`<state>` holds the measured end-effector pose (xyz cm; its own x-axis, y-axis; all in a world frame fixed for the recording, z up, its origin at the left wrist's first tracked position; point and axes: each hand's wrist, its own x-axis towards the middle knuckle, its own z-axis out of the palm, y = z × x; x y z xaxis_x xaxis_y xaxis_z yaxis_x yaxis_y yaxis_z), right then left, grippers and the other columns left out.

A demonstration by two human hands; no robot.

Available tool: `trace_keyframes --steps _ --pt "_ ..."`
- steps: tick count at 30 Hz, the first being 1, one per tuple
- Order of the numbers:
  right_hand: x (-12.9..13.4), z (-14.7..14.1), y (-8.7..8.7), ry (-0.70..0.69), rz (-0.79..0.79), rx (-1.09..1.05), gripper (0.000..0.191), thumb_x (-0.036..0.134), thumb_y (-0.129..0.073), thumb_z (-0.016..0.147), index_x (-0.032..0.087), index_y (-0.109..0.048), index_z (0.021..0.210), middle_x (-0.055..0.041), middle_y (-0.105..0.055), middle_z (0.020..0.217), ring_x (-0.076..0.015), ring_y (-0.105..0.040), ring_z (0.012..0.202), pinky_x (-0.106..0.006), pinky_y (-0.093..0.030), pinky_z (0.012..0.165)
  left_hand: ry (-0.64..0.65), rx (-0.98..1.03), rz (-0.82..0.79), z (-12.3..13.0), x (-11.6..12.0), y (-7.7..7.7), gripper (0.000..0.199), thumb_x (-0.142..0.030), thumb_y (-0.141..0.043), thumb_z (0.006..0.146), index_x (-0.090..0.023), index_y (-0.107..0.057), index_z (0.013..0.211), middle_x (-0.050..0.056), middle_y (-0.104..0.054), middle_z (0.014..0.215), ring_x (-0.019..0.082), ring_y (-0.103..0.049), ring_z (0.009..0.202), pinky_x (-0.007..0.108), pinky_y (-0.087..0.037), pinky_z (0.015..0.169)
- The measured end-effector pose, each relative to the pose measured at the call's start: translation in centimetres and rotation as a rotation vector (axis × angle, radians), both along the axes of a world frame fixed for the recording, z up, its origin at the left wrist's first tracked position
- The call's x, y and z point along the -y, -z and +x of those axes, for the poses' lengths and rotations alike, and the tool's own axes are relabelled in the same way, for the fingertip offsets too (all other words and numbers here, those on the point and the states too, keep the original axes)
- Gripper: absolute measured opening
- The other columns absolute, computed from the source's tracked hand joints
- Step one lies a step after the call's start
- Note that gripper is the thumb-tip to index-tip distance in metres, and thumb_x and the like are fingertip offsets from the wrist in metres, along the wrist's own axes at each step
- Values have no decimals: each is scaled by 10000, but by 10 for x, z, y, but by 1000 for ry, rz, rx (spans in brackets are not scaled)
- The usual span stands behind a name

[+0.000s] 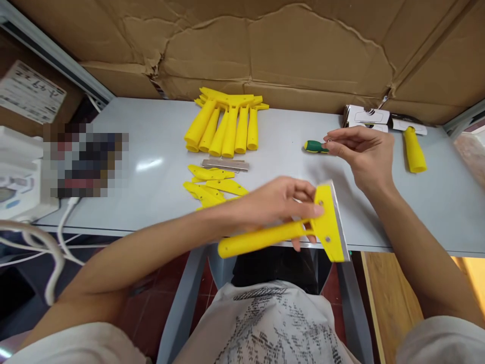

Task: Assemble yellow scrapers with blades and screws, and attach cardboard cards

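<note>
My left hand [282, 202] is closed around the neck of a yellow scraper [265, 239], near the table's front edge. A metal blade [341, 222] runs along the right side of its head, and two screws show in the head. Farther back on the right, the thumb and fingertips of my right hand [364, 151] pinch something small and shiny that is too small to name. Just left of those fingertips, a green and yellow screwdriver handle [313, 146] lies on the table; its far end is hidden by the fingers.
Yellow scraper handles [229, 126] are piled at the back of the white table [151, 197]. Metal blades [227, 165] and flat yellow pieces [212, 173] lie before them. Small boxes [367, 116] and a yellow handle [414, 150] are right. A white machine [22, 177] and cables stand left.
</note>
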<state>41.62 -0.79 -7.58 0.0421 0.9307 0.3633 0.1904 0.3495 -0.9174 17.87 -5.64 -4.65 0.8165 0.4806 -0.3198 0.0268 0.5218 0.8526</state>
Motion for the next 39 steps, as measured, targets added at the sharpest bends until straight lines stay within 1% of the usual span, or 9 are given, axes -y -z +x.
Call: trace_keyframes --steps 3,5,7,10,12,15,19,27,39 --pt "0 4 0 -21 7 27 232 302 -946 795 273 -834 996 -29 -820 985 -258 -802 983 -470 -692 962 111 50 -102 17 6 28 421 -451 -960 815 -172 -684 966 55 -789 911 173 -780 728 244 -637 581" --pt "3 2 -1 -80 2 16 273 324 -964 782 285 -832 1017 -31 -824 997 -261 -803 994 -465 -685 945 82 75 -72 19 -2 42 468 -487 -953 820 -157 -695 1028 72 -792 959 172 -782 731 230 -625 554" --pt "8 -2 -2 -149 -15 17 331 361 -976 773 295 -830 1062 -32 -829 1005 -268 -806 1000 -464 -678 924 -23 62 1 14 -15 48 498 -471 -969 800 -146 -691 1055 80 -788 993 172 -784 741 210 -607 530" --pt "16 -7 -6 -230 -41 91 397 438 -968 783 304 -827 1130 -40 -839 997 -282 -807 999 -475 -659 917 -145 7 128 5 -31 47 482 -415 -981 785 -141 -689 1053 77 -775 982 178 -787 765 186 -589 513" --pt "19 -8 -8 -257 -34 153 407 463 -955 799 305 -833 1154 -48 -845 995 -296 -801 1041 -489 -639 950 -150 -15 180 1 -35 44 458 -407 -973 791 -142 -694 1040 74 -769 974 185 -788 775 188 -592 513" --pt "20 -7 -8 -276 12 226 410 446 -938 826 327 -838 1205 -43 -850 999 -306 -774 1138 -530 -587 1068 -177 -25 198 -1 -34 41 462 -396 -991 761 -144 -695 1010 71 -777 966 209 -796 760 225 -621 514" --pt "20 -4 -6 -325 63 299 430 429 -906 867 378 -820 1285 -11 -853 1005 -302 -742 1134 -593 -518 1140 -262 -35 163 -1 -31 41 448 -357 -987 767 -142 -711 1047 65 -799 964 243 -819 739 270 -660 529" --pt "21 -10 -6 -332 52 383 412 450 -868 894 396 -816 1299 7 -855 1029 -311 -708 1097 -595 -512 1080 -285 -1 126 -2 -28 40 510 -459 -985 785 -146 -701 1072 109 -833 1009 257 -837 778 267 -670 557" --pt "22 -8 -6 -344 115 374 289 401 -870 890 405 -842 1178 25 -850 980 -258 -684 991 -474 -535 914 -322 -5 120 0 -24 41 540 -483 -996 757 -148 -696 1056 77 -817 909 254 -831 746 258 -658 536"
